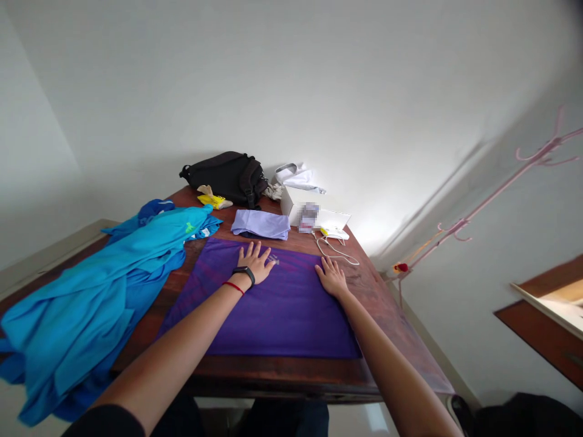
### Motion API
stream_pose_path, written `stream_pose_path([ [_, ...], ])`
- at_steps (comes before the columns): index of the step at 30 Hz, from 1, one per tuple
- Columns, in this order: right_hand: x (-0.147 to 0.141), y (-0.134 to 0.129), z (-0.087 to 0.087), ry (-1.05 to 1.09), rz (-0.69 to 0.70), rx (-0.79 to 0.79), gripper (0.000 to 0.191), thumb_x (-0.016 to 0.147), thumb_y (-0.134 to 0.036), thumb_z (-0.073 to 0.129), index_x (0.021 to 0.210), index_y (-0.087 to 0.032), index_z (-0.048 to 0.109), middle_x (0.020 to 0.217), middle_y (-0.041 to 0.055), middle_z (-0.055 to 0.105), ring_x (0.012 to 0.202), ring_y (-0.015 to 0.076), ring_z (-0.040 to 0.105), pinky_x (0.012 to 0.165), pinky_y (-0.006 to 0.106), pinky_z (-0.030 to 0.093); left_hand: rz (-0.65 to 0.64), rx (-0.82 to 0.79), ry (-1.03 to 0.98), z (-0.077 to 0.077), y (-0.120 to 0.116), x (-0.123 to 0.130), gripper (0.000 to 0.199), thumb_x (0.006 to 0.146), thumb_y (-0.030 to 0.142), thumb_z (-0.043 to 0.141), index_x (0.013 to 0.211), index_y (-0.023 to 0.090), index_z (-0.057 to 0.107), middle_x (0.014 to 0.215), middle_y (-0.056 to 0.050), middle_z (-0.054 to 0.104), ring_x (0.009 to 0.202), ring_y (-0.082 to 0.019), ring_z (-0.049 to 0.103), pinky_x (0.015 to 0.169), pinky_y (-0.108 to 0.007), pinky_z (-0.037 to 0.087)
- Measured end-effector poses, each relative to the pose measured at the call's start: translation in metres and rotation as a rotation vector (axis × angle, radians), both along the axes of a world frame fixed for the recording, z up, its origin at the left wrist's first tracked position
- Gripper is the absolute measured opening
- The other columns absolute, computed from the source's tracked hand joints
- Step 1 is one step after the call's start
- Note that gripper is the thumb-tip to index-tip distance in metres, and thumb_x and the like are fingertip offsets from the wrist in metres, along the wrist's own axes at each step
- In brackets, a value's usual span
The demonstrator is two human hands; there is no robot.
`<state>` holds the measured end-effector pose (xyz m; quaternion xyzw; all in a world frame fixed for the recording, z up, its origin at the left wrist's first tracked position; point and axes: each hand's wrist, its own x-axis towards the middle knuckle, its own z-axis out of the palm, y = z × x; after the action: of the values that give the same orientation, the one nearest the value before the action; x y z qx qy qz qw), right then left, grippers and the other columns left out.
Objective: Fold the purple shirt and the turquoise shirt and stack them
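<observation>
A purple cloth garment (282,315) lies spread flat on the dark wooden table (401,321) in front of me. Near its far edge my left hand (255,264) rests on it, fingers spread, beside a small printed mark. At the far right corner my right hand (332,277) lies flat on the same cloth, fingers stretched out. Neither hand grips anything. Just beyond the purple cloth is a folded lavender cloth (262,224) with something dark beneath it. To the left, a loose heap of bright blue clothing (104,273) hangs partly over the table's edge.
A black bag (225,176) stands at the back, with a yellow packet (213,200) before it. Right of it are a white box (294,206), a white cloth (298,176) and a white cord (334,254). A pink coat rack (487,200) leans into view at right.
</observation>
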<state>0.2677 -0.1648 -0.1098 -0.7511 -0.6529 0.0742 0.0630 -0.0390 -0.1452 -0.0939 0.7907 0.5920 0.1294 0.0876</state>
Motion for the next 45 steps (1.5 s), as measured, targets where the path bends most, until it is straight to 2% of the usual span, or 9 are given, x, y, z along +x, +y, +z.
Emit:
stream_pose_path([
  [3, 0.006, -0.005, 0.002, -0.004, 0.026, -0.012, 0.069, 0.101, -0.059, 0.019, 0.157, -0.020, 0.025, 0.166, 0.0074, 0.014, 0.153, 0.0289, 0.010, 0.119, 0.054, 0.016, 0.087, -0.065, 0.032, 0.009, -0.014, 0.014, 0.075, 0.094, 0.062, 0.036, 0.154, 0.016, 0.036, 0.163, -0.018, 0.016, 0.149, -0.046, 0.008, 0.114, -0.066, 0.008],
  [5, 0.011, -0.008, 0.004, 0.010, 0.045, -0.017, 0.067, 0.102, -0.057, 0.020, 0.157, -0.020, 0.026, 0.166, 0.0073, 0.014, 0.153, 0.0281, 0.010, 0.120, 0.052, 0.015, 0.042, -0.082, 0.046, 0.016, -0.027, 0.032, 0.081, 0.092, 0.065, 0.038, 0.154, 0.013, 0.036, 0.164, -0.019, 0.014, 0.149, -0.046, 0.006, 0.116, -0.064, 0.007],
  [12, 0.028, -0.012, 0.006, 0.071, 0.109, 0.015, 0.060, 0.103, -0.050, 0.027, 0.155, -0.019, 0.032, 0.165, 0.0068, 0.016, 0.152, 0.0279, 0.012, 0.120, 0.048, 0.015, -0.665, -0.083, -0.014, 0.029, -0.088, 0.114, 0.082, 0.091, 0.071, 0.038, 0.155, 0.020, 0.035, 0.161, -0.015, 0.026, 0.148, -0.041, 0.021, 0.117, -0.059, 0.018],
  [19, 0.028, -0.014, 0.002, 0.105, 0.115, 0.084, 0.057, 0.102, -0.050, 0.035, 0.151, -0.022, 0.041, 0.163, 0.0071, 0.024, 0.151, 0.0288, 0.018, 0.120, 0.049, 0.016, -0.969, -0.014, -0.061, 0.011, -0.155, 0.137, 0.086, 0.091, 0.075, 0.037, 0.156, 0.020, 0.029, 0.163, -0.015, 0.019, 0.149, -0.039, 0.017, 0.117, -0.060, 0.017],
  [24, 0.027, -0.020, 0.011, 0.311, 0.090, 0.349, 0.046, 0.099, -0.040, 0.041, 0.133, -0.015, 0.061, 0.149, 0.0136, 0.049, 0.140, 0.0259, 0.042, 0.114, 0.038, 0.032, -0.923, -0.011, -0.072, 0.011, -0.164, 0.125, 0.079, 0.096, 0.070, 0.029, 0.157, 0.019, 0.025, 0.163, -0.014, 0.020, 0.150, -0.034, 0.017, 0.119, -0.056, 0.016],
  [28, 0.036, -0.054, 0.028, 0.411, -0.014, 0.446, 0.032, 0.094, -0.036, 0.047, 0.097, -0.015, 0.071, 0.108, 0.0135, 0.071, 0.098, 0.0228, 0.067, 0.089, 0.032, 0.049, -0.804, -0.012, -0.026, 0.019, -0.153, 0.120, 0.071, 0.099, 0.065, 0.026, 0.154, 0.020, 0.035, 0.162, -0.013, 0.024, 0.149, -0.034, 0.020, 0.119, -0.056, 0.020],
  [32, 0.042, -0.134, 0.038, 0.509, -0.056, 0.305, 0.032, 0.092, -0.045, 0.051, 0.077, -0.020, 0.063, 0.072, 0.0037, 0.070, 0.065, 0.0180, 0.064, 0.062, 0.026, 0.046, -0.665, -0.028, 0.035, 0.028, -0.139, 0.127, 0.060, 0.102, 0.053, 0.032, 0.153, 0.020, 0.037, 0.163, -0.013, 0.023, 0.147, -0.037, 0.025, 0.115, -0.057, 0.028],
  [37, 0.037, -0.220, 0.041, 0.558, -0.128, 0.088, 0.028, 0.089, -0.044, 0.057, 0.074, -0.021, 0.059, 0.058, 0.0004, 0.066, 0.054, 0.0164, 0.061, 0.053, 0.024, 0.041, -0.656, -0.026, 0.082, 0.025, -0.131, 0.141, 0.070, 0.097, 0.057, 0.042, 0.156, 0.021, 0.030, 0.163, -0.014, 0.021, 0.148, -0.040, 0.020, 0.116, -0.061, 0.023],
  [45, 0.031, -0.234, 0.040, 0.726, -0.165, -0.055, 0.017, 0.087, -0.035, 0.052, 0.078, -0.022, 0.057, 0.054, -0.0028, 0.066, 0.035, 0.0136, 0.053, 0.040, 0.023, 0.038, -0.647, 0.023, 0.094, 0.010, -0.137, 0.145, 0.088, 0.083, 0.082, 0.042, 0.155, 0.034, 0.029, 0.165, -0.010, 0.016, 0.149, -0.042, 0.013, 0.112, -0.074, 0.009],
])
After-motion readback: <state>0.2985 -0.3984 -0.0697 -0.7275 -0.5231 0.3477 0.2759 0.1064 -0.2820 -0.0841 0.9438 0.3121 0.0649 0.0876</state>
